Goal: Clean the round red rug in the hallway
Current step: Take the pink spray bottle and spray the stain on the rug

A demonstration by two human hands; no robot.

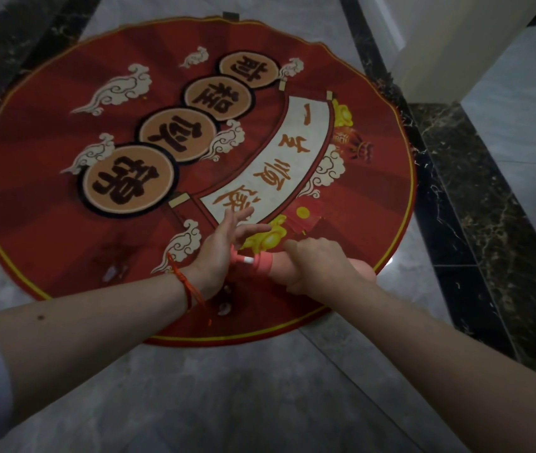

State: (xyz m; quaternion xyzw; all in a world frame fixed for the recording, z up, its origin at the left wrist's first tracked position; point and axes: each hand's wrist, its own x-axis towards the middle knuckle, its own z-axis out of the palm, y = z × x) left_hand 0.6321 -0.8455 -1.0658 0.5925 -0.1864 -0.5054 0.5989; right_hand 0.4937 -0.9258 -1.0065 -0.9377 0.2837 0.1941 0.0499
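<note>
Two hands are held over the red rug (47, 178) at six o'clock, right hand (320, 266) wrapped around a pink tool (261, 263), left hand (224, 246) splayed wide beside its tip.

Right hand (318, 263) grips a pink tool (261, 261) — left hand (224, 243) splayed — over red rug (47, 191).

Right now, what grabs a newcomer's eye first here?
The round red rug with cloud motifs and a white scroll fills the marble floor. Over its near edge, the right hand holds a pink tool while the left hand, fingers spread, touches its tip.
</note>
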